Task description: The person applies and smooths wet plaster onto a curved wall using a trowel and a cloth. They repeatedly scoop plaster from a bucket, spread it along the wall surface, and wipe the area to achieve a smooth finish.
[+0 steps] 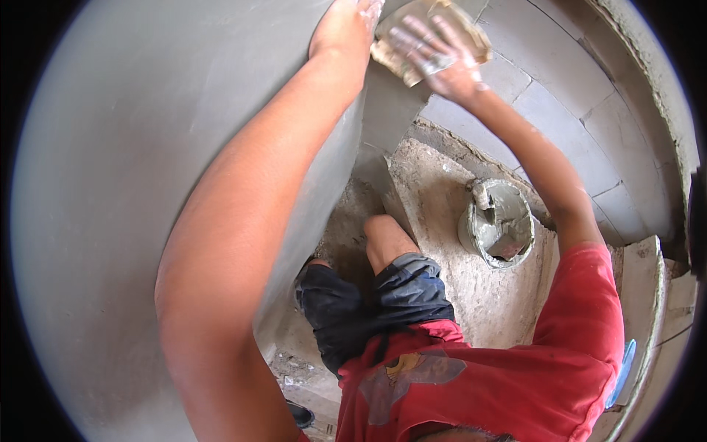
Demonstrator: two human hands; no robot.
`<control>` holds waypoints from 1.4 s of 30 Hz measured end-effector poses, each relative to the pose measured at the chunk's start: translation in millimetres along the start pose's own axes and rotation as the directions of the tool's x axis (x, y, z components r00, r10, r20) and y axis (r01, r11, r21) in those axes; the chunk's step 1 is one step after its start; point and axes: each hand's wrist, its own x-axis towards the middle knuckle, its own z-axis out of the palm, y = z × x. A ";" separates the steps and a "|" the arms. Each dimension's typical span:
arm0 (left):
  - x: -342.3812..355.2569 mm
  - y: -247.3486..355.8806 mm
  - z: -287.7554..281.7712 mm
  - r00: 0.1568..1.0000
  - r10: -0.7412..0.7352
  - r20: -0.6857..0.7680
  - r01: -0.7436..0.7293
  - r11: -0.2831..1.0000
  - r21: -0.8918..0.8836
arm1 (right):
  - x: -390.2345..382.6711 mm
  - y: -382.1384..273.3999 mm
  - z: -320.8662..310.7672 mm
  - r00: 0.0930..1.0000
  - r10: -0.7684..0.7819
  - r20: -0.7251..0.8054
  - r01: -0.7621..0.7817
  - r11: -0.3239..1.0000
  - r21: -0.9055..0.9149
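My right hand is at the top centre, its fingers spread across a yellowish, worn sponge. It presses the sponge against the grey wall surface by the corner; whitish grey residue coats the fingers. My left arm reaches up along a smooth grey plastered wall. At the top edge, my left hand touches the edge of this wall, close to the sponge. Its fingers are mostly cut off by the picture's edge, and their whitish tips show only in part.
A bucket smeared with grey mortar stands on a rough, dusty board right of my legs. Bare grey blocks with visible joints form the wall at right. A blue object lies beside my right sleeve.
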 end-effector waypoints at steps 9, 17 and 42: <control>1.8 -3.3 4.3 1.000 -0.017 -0.021 0.017 1.000 -0.001 | -35.0 0.5 -29.6 0.977 -0.141 -0.162 0.156 0.984 0.086; 5.6 -1.8 6.9 0.999 0.005 0.035 -0.006 1.000 0.026 | -24.8 -38.7 9.3 0.992 -0.125 -0.011 0.125 0.989 0.085; 9.2 2.2 10.1 0.999 -0.013 -0.035 0.013 1.000 -0.005 | -46.2 -25.8 28.1 0.999 0.032 0.027 -0.032 0.999 -0.022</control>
